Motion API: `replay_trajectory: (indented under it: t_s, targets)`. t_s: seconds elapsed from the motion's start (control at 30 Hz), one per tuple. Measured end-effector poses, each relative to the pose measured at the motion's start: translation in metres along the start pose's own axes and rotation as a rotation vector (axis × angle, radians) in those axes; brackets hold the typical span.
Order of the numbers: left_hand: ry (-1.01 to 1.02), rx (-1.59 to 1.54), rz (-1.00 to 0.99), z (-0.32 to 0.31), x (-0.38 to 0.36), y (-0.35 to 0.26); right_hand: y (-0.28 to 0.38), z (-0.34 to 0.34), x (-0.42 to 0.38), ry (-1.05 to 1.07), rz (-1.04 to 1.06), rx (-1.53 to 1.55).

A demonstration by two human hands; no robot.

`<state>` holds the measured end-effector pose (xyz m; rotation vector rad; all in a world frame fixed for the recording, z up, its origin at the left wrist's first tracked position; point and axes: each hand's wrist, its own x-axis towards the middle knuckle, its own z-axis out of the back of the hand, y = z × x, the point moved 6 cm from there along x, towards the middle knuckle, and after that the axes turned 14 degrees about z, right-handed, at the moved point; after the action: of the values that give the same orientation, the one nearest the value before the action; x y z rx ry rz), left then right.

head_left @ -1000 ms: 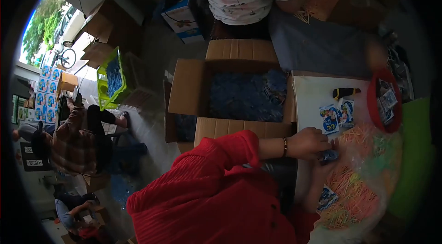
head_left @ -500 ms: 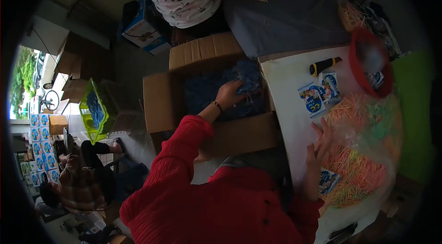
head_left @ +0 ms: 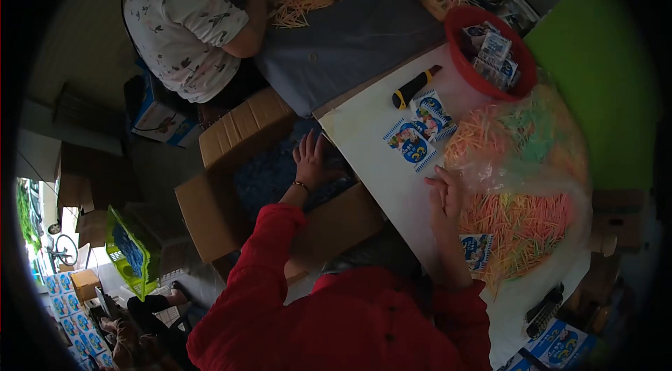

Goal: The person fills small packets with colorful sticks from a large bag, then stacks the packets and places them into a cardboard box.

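Note:
My left hand (head_left: 313, 161), a bracelet at its wrist, is over the open cardboard box (head_left: 343, 219) with fingers spread and nothing visible in them. The box holds a heap of dark blue pieces (head_left: 262, 178), too dim to name. Above the white table (head_left: 381, 101) is my right hand (head_left: 445, 196), its fingers loosely bent and apart, with nothing visible in it. Near it lie two printed blue-and-white packets (head_left: 413, 145), and another packet (head_left: 476, 250) is beside my right wrist. A pile of thin pink, yellow and green sticks (head_left: 521, 224) lies to the right, partly under clear plastic.
A black-and-yellow utility knife (head_left: 414, 87) lies near a red basin (head_left: 458, 38) holding several packets. Grey cloth (head_left: 336, 42) covers the neighbouring surface, where a person in a patterned shirt (head_left: 185, 31) works. A green basket (head_left: 133, 259) stands left; another person (head_left: 133, 343) sits below it.
The view has turned, shifting the table leftward. My left hand has lifted off the blue pieces and its fingers have spread. My right hand's fingers are more bent than before.

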<state>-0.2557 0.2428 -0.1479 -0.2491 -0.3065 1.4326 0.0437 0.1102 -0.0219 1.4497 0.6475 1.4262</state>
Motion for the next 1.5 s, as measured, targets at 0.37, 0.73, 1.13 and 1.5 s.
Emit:
replay_trajectory:
  t_s: [0.37,0.73,1.13,1.5]
  targets:
    - [-0.215,-0.339,-0.099,0.115,0.017,-0.154,-0.012,-0.015,0.069,-0.028,0.051,-0.673]
    - [0.360,-0.658,-0.321,0.103,0.073,-0.215,-0.010,-0.007,0.055,-0.056,-0.113,-0.452]
    - [0.066,-0.174,-0.889,0.116,0.070,-0.260,0.023,-0.009,0.054,-0.113,-0.035,-0.377]
    - [0.100,-0.555,-0.539,0.187,-0.005,-0.143,0.033,-0.030,0.027,0.115,-0.014,-0.276]
